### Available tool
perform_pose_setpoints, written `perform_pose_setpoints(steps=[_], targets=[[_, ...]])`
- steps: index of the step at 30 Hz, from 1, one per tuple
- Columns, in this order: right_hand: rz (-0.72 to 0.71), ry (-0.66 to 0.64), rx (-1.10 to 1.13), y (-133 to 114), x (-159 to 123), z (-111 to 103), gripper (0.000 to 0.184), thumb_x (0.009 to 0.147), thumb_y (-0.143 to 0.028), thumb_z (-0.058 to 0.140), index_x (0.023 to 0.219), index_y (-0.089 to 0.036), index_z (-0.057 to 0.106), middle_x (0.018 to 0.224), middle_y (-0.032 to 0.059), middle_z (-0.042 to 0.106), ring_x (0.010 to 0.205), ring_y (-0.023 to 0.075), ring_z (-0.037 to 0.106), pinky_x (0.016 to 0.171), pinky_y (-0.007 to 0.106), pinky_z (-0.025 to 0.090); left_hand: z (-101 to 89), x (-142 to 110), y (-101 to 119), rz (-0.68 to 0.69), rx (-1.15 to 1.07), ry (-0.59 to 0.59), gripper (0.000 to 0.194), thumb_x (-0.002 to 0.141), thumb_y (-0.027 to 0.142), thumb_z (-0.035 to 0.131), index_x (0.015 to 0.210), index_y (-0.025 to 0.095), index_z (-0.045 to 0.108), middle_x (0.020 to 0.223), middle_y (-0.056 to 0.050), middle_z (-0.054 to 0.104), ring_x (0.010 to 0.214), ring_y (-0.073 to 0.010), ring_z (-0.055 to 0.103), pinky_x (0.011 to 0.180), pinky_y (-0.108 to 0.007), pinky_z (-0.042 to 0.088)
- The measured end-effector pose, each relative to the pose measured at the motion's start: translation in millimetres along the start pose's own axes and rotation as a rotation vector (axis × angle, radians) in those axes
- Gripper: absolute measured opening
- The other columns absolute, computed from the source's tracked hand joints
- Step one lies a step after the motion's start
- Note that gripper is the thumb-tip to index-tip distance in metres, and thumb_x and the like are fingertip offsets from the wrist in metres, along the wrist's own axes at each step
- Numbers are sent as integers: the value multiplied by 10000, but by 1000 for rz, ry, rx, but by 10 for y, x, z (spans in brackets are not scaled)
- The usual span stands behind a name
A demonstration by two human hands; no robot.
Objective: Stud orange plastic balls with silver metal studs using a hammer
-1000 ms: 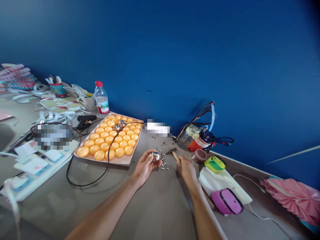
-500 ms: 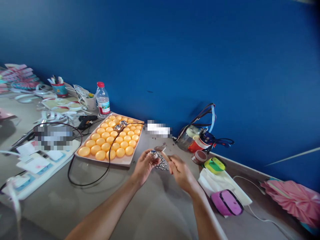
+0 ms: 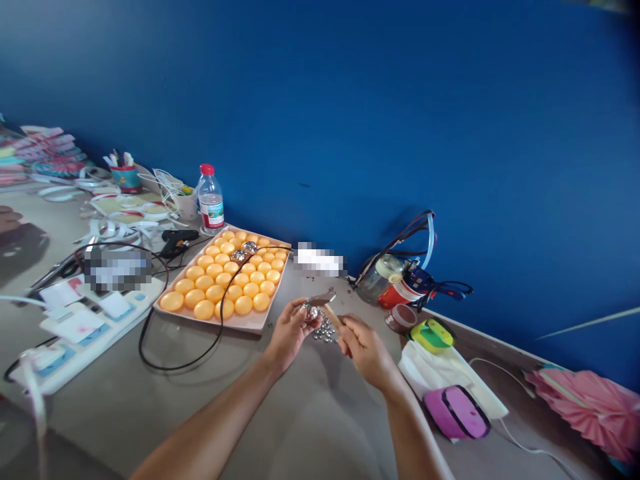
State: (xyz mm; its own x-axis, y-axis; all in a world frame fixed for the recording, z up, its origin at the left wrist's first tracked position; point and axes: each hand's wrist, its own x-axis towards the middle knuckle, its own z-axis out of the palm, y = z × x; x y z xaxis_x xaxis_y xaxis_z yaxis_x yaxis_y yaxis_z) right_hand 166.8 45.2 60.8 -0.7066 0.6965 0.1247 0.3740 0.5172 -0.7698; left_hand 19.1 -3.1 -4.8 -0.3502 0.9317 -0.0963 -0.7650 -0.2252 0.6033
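Note:
My left hand (image 3: 289, 331) is closed around a ball covered in silver beads (image 3: 312, 312). My right hand (image 3: 361, 343) grips the wooden handle of a tool with a flat metal blade (image 3: 332, 315). The blade lies across the top of the ball, apparently touching it. Beneath and beside the ball, a pile of loose silver beads (image 3: 327, 332) sits on the table. To the left is a shallow tray (image 3: 254, 329) of orange balls (image 3: 215, 293), with two silver-covered balls (image 3: 243, 251) among them. My left fingertips are partly hidden behind the ball.
A black cable (image 3: 175, 368) loops over the tray. A red-capped bottle (image 3: 211, 200), glue gun (image 3: 179, 242) and power strip (image 3: 90, 333) stand left. At right are a jar (image 3: 377, 279), small tub (image 3: 401, 318) and purple case (image 3: 456, 412). A blurred, hand-like shape (image 3: 9, 219) shows far left.
The view has shifted slightly, so the surroundings sit a little further right. The blade now lies flatter across the ball. Both hands keep their hold. A hand-like shape has appeared at the far left.

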Motion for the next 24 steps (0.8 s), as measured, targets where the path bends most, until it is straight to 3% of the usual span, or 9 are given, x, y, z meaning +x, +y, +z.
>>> perform_pose_setpoints(steps=[9, 16, 20, 24], targets=[[27, -9, -28, -52, -9, -24, 312, 893, -294, 340, 608, -193, 416, 619, -16, 454, 594, 113, 457, 585, 225, 341, 15, -2, 8, 22, 21, 8, 312, 659, 284, 717, 913, 181, 567, 770, -10, 633, 730, -141, 614, 824, -377, 446], [85, -39, 1, 61, 11, -7, 318, 875, -305, 367, 587, -187, 433, 569, -23, 468, 540, 101, 448, 548, 216, 340, 0, -4, -5, -7, 7, -9, 281, 684, 250, 699, 912, 178, 552, 775, -9, 645, 736, -140, 626, 834, -369, 449], [106, 112, 8, 205, 57, -79, 238, 862, -310, 366, 771, -176, 541, 561, -26, 479, 528, 114, 456, 535, 223, 355, 3, 1, 21, -21, -22, -4, 283, 725, 278, 659, 955, 181, 524, 770, -27, 659, 742, -169, 646, 807, -373, 467], [117, 355, -253, 492, 119, -115, 235, 806, -265, 414, 917, -152, 589, 716, 40, 548, 685, 171, 523, 644, 274, 391, -16, 12, 39, -11, -32, 35, 358, 733, 307, 648, 1041, 197, 503, 734, -14, 642, 682, -169, 647, 708, -336, 498]])
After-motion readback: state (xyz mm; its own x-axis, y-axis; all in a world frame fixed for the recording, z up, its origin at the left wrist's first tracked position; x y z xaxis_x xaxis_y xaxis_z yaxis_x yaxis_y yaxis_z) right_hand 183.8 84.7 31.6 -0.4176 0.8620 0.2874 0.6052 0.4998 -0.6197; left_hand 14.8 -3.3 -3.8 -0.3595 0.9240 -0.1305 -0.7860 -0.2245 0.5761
